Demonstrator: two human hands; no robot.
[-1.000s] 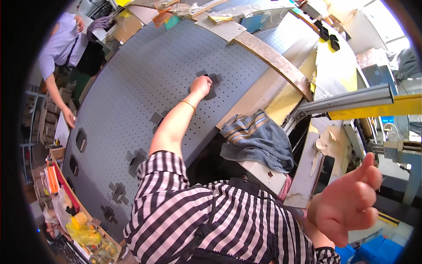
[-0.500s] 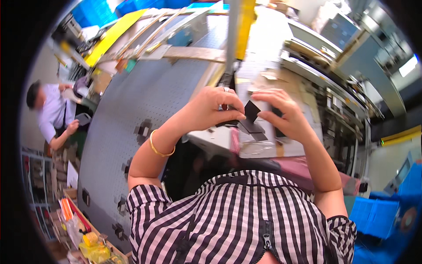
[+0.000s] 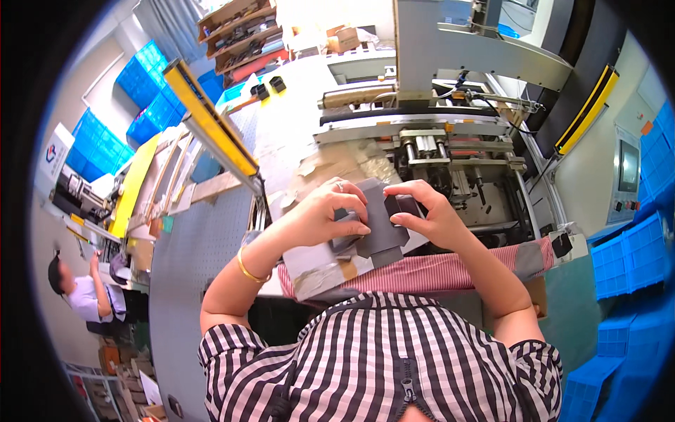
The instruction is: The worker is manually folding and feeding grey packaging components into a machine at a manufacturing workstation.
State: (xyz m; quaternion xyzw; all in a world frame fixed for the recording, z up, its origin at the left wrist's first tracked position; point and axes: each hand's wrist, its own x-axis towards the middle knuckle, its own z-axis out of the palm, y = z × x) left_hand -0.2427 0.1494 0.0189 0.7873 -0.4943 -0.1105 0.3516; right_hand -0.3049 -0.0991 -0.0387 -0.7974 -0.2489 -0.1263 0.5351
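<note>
A dark grey sheet with flaps (image 3: 380,224), like an unfolded card box, lies in front of me between my hands. My left hand (image 3: 336,214), with a ring and a gold bangle on its side, curls its thumb and fingers round a dark grey piece (image 3: 342,234) at the sheet's left edge. On the sheet's right side, my right hand (image 3: 429,213) grips a small black box-shaped piece (image 3: 404,206) between thumb and fingers. The palms hide parts of both pieces, so their full shapes cannot be made out.
Brown paper (image 3: 344,158) lies beyond my hands, before a machine with metal rails (image 3: 425,144). A pink striped cloth (image 3: 436,273) runs along the near edge. Yellow posts (image 3: 211,116) flank the work area. Blue crates (image 3: 626,267) stand right; a person (image 3: 88,288) is far left.
My view has swung toward the machine on the right. The right hand, earlier apart with fingers spread, now grips a black piece, and the grey sheet shows larger between the hands.
</note>
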